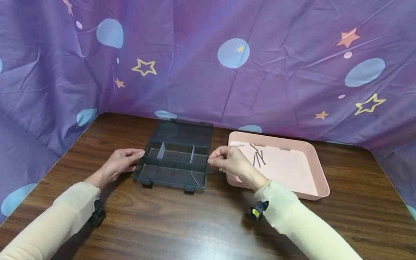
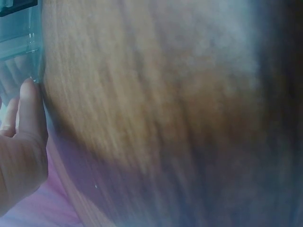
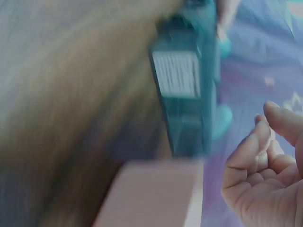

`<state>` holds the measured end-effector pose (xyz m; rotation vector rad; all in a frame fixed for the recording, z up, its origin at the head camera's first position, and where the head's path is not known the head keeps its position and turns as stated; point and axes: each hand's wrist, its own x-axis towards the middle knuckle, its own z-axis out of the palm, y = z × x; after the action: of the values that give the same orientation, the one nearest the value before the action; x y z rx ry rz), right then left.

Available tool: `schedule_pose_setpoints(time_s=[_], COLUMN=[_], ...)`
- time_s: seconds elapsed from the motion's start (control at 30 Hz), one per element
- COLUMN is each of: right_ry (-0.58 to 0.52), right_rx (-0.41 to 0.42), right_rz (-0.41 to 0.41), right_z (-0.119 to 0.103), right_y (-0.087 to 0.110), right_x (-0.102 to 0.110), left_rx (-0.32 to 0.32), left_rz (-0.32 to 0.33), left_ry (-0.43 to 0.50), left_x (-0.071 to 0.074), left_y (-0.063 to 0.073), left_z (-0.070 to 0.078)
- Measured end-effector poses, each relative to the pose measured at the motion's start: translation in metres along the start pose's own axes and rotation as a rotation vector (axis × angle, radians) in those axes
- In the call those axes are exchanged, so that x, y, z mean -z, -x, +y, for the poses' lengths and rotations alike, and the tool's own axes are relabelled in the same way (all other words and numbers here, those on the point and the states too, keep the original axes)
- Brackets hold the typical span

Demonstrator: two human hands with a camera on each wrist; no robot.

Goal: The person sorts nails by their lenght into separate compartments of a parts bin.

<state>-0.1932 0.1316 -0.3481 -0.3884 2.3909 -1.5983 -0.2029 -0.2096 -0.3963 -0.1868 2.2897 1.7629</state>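
A dark see-through organizer box (image 1: 173,177) lies on the table with its lid (image 1: 184,133) laid back. Dividers part its rear into three compartments, and a thin nail (image 1: 193,178) lies in the long front one. My left hand (image 1: 119,162) holds the box's left side, thumb at the edge; finger shapes show through the clear plastic in the left wrist view. Close by the box's right edge is my right hand (image 1: 232,160), its thumb and index fingertips near each other. The right wrist view shows its fingers (image 3: 248,151) loosely bent, with nothing visible between them.
A pink tray (image 1: 315,167) stands to the right of the box, partly behind my right hand. Several thin nails (image 1: 259,158) and a few short brownish pieces (image 1: 284,149) lie in it. A patterned purple cloth (image 1: 192,90) hangs behind the wooden table (image 1: 174,226).
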Motion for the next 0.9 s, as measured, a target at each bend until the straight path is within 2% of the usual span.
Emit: schedule_pose_setpoints(time_s=[0.17, 0.47, 0.67, 0.9], right_ry=[-0.097, -0.091, -0.057, -0.014], right_rx=[-0.069, -0.202, -0.261, -0.319], right_rz=[0.063, 0.195, 0.219, 0.200], right_z=[0.009, 0.032, 0.049, 0.064], right_y=[0.005, 0.020, 0.027, 0.030], right_x=[0.044, 0.103, 0.123, 0.131], left_rx=[0.004, -0.010, -0.014, -0.015], left_rz=[-0.001, -0.003, -0.012, -0.023], left_ry=[0.001, 0.003, -0.014, -0.006], left_x=[0.000, 0.000, 0.000, 0.000], left_y=[0.000, 0.001, 0.001, 0.003], left_z=[0.001, 0.001, 0.001, 0.002])
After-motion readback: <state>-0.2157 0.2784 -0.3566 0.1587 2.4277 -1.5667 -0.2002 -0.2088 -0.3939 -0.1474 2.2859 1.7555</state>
